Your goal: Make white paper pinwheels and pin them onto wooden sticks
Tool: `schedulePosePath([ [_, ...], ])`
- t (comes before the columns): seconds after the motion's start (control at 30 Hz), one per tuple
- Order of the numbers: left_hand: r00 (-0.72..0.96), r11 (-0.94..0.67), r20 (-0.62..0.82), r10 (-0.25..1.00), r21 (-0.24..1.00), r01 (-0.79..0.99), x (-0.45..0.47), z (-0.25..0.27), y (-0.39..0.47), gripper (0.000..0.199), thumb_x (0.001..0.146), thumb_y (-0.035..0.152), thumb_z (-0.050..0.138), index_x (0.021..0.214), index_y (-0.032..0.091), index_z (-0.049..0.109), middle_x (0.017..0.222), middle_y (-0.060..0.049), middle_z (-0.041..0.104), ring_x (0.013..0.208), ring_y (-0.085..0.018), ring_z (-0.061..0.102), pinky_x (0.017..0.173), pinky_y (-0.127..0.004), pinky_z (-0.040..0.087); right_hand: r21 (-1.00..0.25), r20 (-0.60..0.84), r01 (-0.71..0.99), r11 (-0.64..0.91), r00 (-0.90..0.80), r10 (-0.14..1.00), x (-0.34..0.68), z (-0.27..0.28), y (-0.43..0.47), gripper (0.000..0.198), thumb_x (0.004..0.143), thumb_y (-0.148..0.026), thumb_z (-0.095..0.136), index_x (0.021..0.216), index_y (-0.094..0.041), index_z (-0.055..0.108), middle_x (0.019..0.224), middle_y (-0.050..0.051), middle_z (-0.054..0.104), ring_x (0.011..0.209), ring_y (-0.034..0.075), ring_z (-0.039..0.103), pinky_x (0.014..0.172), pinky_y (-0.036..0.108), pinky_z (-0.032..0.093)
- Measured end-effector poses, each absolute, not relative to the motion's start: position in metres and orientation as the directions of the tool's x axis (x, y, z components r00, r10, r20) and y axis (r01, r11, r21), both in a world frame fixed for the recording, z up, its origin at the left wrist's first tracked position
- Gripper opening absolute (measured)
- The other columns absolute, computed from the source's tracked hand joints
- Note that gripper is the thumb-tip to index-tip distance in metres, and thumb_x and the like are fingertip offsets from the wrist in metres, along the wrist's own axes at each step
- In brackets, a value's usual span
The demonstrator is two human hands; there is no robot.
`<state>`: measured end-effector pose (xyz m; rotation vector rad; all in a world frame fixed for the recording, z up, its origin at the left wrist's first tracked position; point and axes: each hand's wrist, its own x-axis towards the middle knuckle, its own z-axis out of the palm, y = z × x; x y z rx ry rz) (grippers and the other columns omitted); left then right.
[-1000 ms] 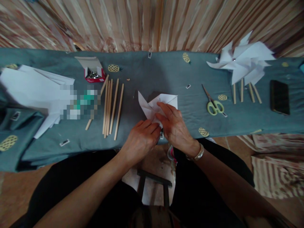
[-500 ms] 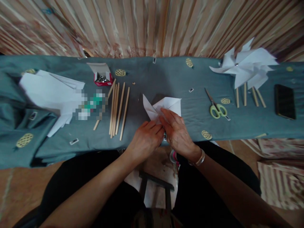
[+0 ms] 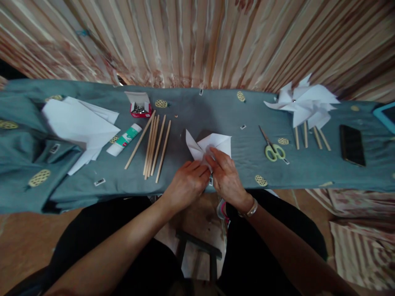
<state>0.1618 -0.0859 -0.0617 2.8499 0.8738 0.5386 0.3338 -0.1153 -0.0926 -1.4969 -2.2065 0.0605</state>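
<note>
A white paper pinwheel [image 3: 220,143], partly folded, lies near the front edge of the cloth-covered table. One pointed corner stands up at its left. My left hand [image 3: 189,184] is closed at the pinwheel's near side, its fingers bent and gripping the paper. From the right, my right hand [image 3: 228,177] presses its fingers together over the folds by the middle. Both hands touch at the fingertips and hide the near part of the paper. Left of them lie several wooden sticks [image 3: 151,144]. Scissors with green handles [image 3: 274,152] rest to the right.
An open red box of metal pins [image 3: 140,110] stands behind the sticks. A glue tube [image 3: 125,139] lies beside white paper sheets [image 3: 80,123]. Finished pinwheels on sticks [image 3: 308,102] are at the back right, near a black phone [image 3: 352,144]. A striped curtain [image 3: 197,45] hangs behind.
My view has tilted and shifted, bringing a blue-edged object in at the far right. Both hands stay on the paper pinwheel, with only slight finger movement.
</note>
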Motion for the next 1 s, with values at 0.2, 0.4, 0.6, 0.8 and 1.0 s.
schedulePosePath([
  [0.2,0.780,-0.824,0.268,0.566,0.215,0.524,0.162,-0.061,-0.086,0.011,0.093,0.016,0.058,0.094,0.011,0.067,0.089,-0.008,0.069,0.084,-0.022,0.059,0.070,-0.035,0.047,-0.391,0.408,0.824,0.410,-0.244,0.880,0.341,-0.087,-0.115,0.054,0.093,-0.011,0.036,0.145,-0.018,0.044,0.147,0.015,0.050,0.139,0.027,0.044,0.111,0.054,0.042],
  [0.4,0.777,-0.818,0.259,0.574,0.227,0.529,0.161,-0.060,-0.086,0.011,0.092,0.017,0.059,0.096,0.011,0.067,0.092,-0.009,0.070,0.087,-0.023,0.060,0.073,-0.035,0.048,-0.435,0.413,0.857,0.276,-0.083,0.907,0.366,-0.084,-0.090,0.054,0.093,-0.017,0.037,0.147,-0.015,0.042,0.146,0.016,0.052,0.140,0.028,0.045,0.114,0.058,0.038],
  [0.6,0.779,-0.823,0.265,0.568,0.207,0.529,0.159,-0.056,-0.084,0.010,0.091,0.017,0.061,0.097,0.011,0.067,0.092,-0.008,0.071,0.088,-0.023,0.061,0.073,-0.034,0.047,-0.429,0.368,0.861,0.273,-0.109,0.923,0.383,-0.086,-0.062,0.055,0.088,-0.019,0.039,0.141,-0.010,0.048,0.141,0.019,0.058,0.133,0.028,0.054,0.111,0.054,0.044],
  [0.8,0.776,-0.825,0.281,0.564,0.171,0.538,0.155,-0.053,-0.081,0.010,0.093,0.016,0.058,0.092,0.012,0.067,0.091,-0.008,0.071,0.086,-0.022,0.060,0.073,-0.034,0.046,-0.426,0.331,0.869,0.250,-0.107,0.937,0.385,-0.074,-0.061,0.049,0.089,-0.021,0.042,0.134,-0.006,0.056,0.133,0.020,0.065,0.122,0.029,0.063,0.107,0.052,0.048],
  [1.0,0.768,-0.826,0.320,0.556,0.103,0.555,0.149,-0.052,-0.076,0.013,0.093,0.014,0.055,0.093,0.012,0.068,0.092,-0.009,0.071,0.086,-0.023,0.060,0.073,-0.035,0.046,-0.435,0.293,0.877,0.206,-0.078,0.953,0.391,-0.068,-0.066,0.045,0.092,-0.022,0.044,0.131,-0.006,0.060,0.126,0.018,0.069,0.115,0.029,0.066,0.102,0.049,0.051],
])
